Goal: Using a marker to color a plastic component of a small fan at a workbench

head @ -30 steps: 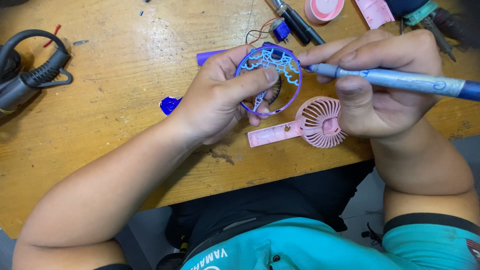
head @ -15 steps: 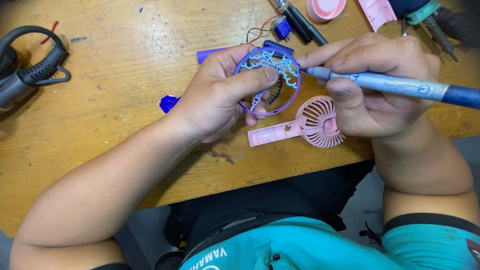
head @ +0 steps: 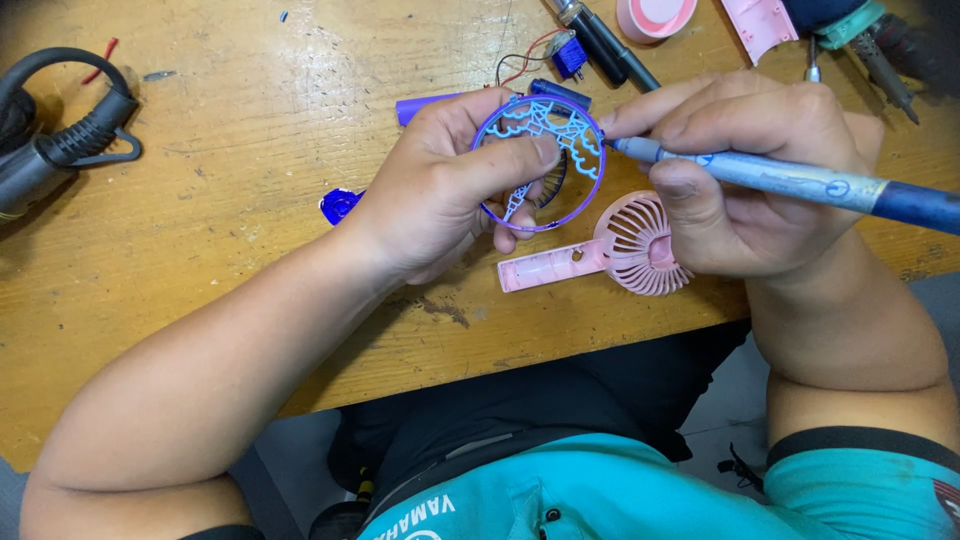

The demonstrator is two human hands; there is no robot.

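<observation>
My left hand (head: pixel 440 190) grips a round purple fan grille (head: pixel 540 160) with a light-blue lattice, held just above the wooden table (head: pixel 250 200). My right hand (head: pixel 740 180) holds a blue pen-like tool (head: pixel 800 180) whose tip touches the grille's right edge. Beneath both hands lies a pink handheld fan part (head: pixel 610 250), its handle pointing left. A purple handle piece (head: pixel 425 105) and a small blue part with red and black wires (head: pixel 565 55) lie behind the grille.
A black corded tool (head: pixel 60 140) rests at the far left. A small blue plastic piece (head: pixel 340 205) lies by my left wrist. Along the back edge are a black pen-like tool (head: pixel 605 40), a pink tape roll (head: pixel 655 15), a pink panel (head: pixel 760 25) and other hand tools (head: pixel 870 45).
Both hands have stayed nearly in place. The tool tip has kept contact with the grille's right edge, shifting only slightly.
</observation>
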